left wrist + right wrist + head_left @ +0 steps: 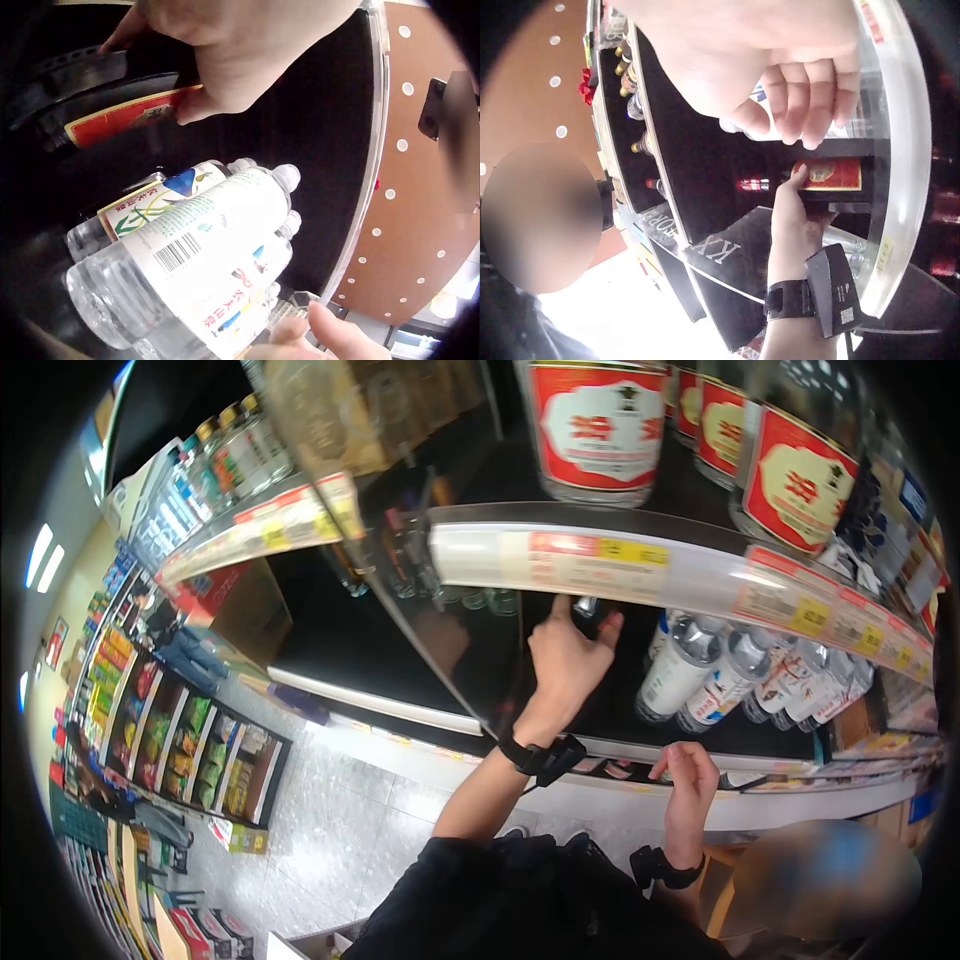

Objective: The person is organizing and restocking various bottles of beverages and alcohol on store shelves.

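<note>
My left hand [570, 660] grips the red-labelled dark bottle [834, 174], below the price-tagged shelf edge [600, 563], near the water bottles [682, 668]. My right hand [691, 790]: fingers loosely curled, idle.

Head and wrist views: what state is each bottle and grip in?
Clear plastic water bottles with white labels: standing, visible caps on.
Dark bottle with red label: standing.
Large clear bottles with red-bordered labels: standing on upper shelf.
Left grip: thumb at dark bottle's label; closure unclear.
Right grip: empty, fingers loosely curled.
</note>
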`<act>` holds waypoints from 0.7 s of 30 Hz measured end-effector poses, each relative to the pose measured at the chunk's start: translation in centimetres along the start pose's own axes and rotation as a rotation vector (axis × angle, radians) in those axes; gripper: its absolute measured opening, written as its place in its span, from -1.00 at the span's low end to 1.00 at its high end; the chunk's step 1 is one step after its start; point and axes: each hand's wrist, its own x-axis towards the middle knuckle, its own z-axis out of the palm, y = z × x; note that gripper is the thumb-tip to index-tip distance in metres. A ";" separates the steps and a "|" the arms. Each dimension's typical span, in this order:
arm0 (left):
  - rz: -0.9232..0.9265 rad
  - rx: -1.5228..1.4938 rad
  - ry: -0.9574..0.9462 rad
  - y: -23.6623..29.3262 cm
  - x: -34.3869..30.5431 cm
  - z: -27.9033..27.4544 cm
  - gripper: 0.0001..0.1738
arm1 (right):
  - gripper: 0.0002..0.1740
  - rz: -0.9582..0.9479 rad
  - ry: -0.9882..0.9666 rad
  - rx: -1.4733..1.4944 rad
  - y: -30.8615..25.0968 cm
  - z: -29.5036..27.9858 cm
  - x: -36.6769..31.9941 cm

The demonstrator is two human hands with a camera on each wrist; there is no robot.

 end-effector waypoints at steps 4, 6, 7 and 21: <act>0.199 -0.112 0.091 -0.9 -1.5 -0.4 -0.37 | -0.86 0.016 -0.086 -0.023 0.0 2.2 0.1; 0.258 -0.173 0.075 -1.4 -2.1 -0.7 -0.33 | -0.84 0.021 -0.119 -0.051 0.5 2.5 0.2; 0.280 -0.209 0.057 -1.5 -2.2 -1.0 -0.31 | -0.81 0.009 -0.106 -0.061 0.6 2.9 0.1; 0.879 -0.393 -0.121 -5.3 -5.1 -5.2 -0.13 | -0.45 -0.242 0.036 -0.325 6.0 4.6 -2.4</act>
